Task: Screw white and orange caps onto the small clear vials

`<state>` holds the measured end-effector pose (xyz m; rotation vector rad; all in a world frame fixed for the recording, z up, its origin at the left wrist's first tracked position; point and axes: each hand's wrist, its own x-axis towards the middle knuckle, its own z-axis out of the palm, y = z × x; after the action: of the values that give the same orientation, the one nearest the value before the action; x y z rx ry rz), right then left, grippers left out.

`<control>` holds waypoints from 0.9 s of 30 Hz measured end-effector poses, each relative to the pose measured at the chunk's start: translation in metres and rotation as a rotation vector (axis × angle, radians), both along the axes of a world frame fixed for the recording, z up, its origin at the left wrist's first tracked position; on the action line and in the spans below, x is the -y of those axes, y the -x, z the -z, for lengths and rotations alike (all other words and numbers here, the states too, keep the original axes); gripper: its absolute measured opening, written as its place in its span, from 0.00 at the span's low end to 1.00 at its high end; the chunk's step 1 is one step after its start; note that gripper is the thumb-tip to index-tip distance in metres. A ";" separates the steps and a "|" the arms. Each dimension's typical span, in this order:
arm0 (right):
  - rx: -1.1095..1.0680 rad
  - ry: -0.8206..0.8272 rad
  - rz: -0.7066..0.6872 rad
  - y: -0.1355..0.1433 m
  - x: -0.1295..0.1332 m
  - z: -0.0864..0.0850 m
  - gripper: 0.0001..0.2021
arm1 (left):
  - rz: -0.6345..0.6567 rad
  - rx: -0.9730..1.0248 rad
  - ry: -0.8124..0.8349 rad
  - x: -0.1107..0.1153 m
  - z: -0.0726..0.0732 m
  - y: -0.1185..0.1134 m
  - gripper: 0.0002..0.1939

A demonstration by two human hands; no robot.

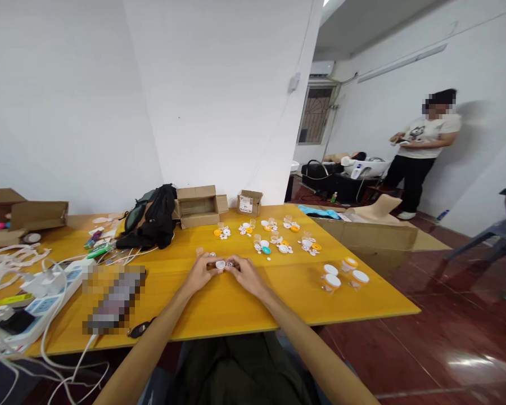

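Note:
Just above the table, my left hand (204, 273) has its thumb and fingers closed on the left side of a small white round lid (220, 264). From the other side my right hand (248, 274) pinches at the lid's right edge. A small white piece with dark holes (230, 264) shows at the right fingertips; whether it is held or lies behind them I cannot tell. Beyond the left fingers lie another white holed piece (213, 255) and a clear cup (199, 251).
Several groups of clear cups, white parts and orange rings (294, 228) lie farther back, one with a teal ring (266, 250). Lidded jars (331, 281) stand at right. A phone (116, 300), power strip (53, 304), black bag (162, 216) and cardboard box (197, 219) occupy the left and back.

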<state>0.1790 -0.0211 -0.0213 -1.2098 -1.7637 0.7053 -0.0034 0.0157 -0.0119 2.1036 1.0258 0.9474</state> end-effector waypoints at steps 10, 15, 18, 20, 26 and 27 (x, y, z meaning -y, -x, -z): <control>-0.014 -0.046 0.007 -0.001 -0.003 0.005 0.06 | -0.030 -0.034 -0.037 0.000 0.000 0.000 0.12; -0.026 -0.054 0.030 -0.002 -0.006 0.009 0.07 | -0.046 -0.089 -0.101 0.002 -0.001 0.000 0.12; -0.057 -0.058 0.045 -0.002 -0.007 0.011 0.06 | -0.038 -0.114 -0.135 0.003 0.000 0.000 0.13; -0.083 -0.053 0.056 -0.002 -0.007 0.011 0.06 | -0.032 -0.122 -0.145 0.002 0.001 0.001 0.14; -0.224 -0.002 0.072 -0.003 -0.008 0.009 0.05 | -0.026 -0.149 -0.184 0.000 0.003 0.001 0.17; -0.255 0.019 0.078 -0.003 -0.009 0.008 0.05 | -0.026 -0.158 -0.201 0.001 0.002 0.001 0.17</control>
<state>0.1822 -0.0125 -0.0295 -1.1406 -1.4948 0.7950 -0.0044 0.0148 -0.0138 2.3674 1.0771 0.9427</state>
